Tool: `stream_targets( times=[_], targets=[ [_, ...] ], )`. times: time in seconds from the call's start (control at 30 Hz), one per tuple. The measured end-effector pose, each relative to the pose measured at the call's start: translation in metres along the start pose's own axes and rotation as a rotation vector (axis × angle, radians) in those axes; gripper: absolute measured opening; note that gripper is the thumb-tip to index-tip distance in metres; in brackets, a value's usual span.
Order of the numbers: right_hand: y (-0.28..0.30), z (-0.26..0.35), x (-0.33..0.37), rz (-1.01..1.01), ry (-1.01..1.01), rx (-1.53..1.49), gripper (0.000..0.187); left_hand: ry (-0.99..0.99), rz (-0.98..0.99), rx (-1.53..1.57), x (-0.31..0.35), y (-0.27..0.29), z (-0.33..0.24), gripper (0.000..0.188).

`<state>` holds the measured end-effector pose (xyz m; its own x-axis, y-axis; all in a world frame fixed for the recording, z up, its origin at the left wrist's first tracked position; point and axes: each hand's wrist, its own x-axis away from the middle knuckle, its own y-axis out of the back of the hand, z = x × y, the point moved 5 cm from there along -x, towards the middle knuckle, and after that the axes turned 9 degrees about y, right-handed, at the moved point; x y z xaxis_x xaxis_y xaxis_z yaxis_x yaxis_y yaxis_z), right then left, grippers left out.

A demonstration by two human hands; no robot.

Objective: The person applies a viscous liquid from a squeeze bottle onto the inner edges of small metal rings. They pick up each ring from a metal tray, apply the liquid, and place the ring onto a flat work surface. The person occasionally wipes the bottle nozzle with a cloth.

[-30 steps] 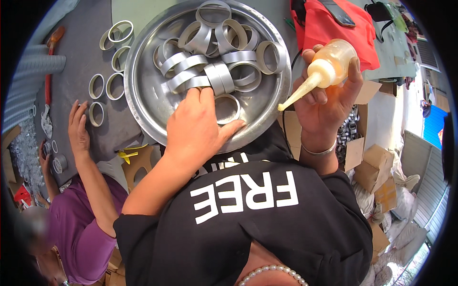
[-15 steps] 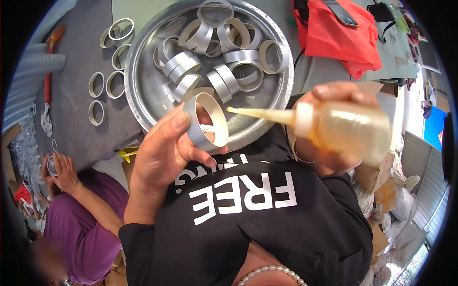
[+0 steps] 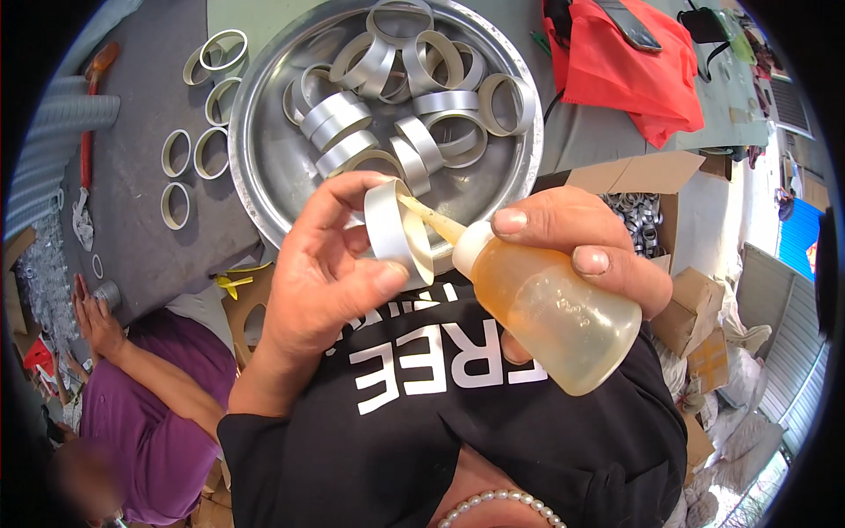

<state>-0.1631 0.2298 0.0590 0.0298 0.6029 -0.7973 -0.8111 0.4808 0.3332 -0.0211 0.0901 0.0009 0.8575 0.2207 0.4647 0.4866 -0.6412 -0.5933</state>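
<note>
Pinched between the thumb and fingers of my left hand (image 3: 321, 273) is a silver ring (image 3: 387, 227) with a cream inner face, held above the near rim of a round metal tray (image 3: 251, 189). My right hand (image 3: 581, 238) grips a translucent squeeze bottle (image 3: 559, 308) of amber liquid, tilted with its base low to the right. Its long narrow nozzle (image 3: 429, 214) reaches into the ring's opening, the tip close to the inner wall. Whether it touches I cannot tell. Several more silver rings (image 3: 334, 119) lie piled in the tray.
Several rings (image 3: 176, 153) stand on the grey table at left, beside a person in purple (image 3: 150, 414) handling a small round piece. A red bag (image 3: 616, 79) with a phone (image 3: 629, 25) lies at far right. An open carton (image 3: 647, 176) holds many small metal parts.
My right hand has brought the bottle left and tipped it, so its nozzle is now inside the ring. My left hand has turned the ring. The other person's hand has shifted slightly.
</note>
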Motion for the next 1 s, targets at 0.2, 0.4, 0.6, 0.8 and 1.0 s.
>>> stream_targets(
  times=[0.2, 0.4, 0.6, 0.8, 1.0],
  targets=[
    [0.010, 0.004, -0.010, 0.036, -0.281, -0.209, 0.078, -0.512, -0.019, -0.547, 0.006, -0.011, -0.020, 0.072],
    [0.014, -0.025, 0.003, -0.167, -0.337, -0.336, 0.080, -0.857, -0.060, -0.848, 0.012, -0.019, -0.027, 0.059],
    [0.005, -0.045, 0.005, -0.400, -0.699, -0.445, 0.068, -1.053, -0.025, -0.907, 0.014, -0.025, -0.024, 0.051],
    [-0.001, -0.075, 0.022, -0.687, -0.797, -1.135, 0.060, -1.056, -0.104, -0.878, 0.027, -0.002, -0.036, 0.055],
    [0.023, -0.084, 0.035, -0.847, -0.677, -1.076, 0.061, -0.327, -0.855, -0.952, 0.065, 0.118, -0.036, 0.061]
  ],
)
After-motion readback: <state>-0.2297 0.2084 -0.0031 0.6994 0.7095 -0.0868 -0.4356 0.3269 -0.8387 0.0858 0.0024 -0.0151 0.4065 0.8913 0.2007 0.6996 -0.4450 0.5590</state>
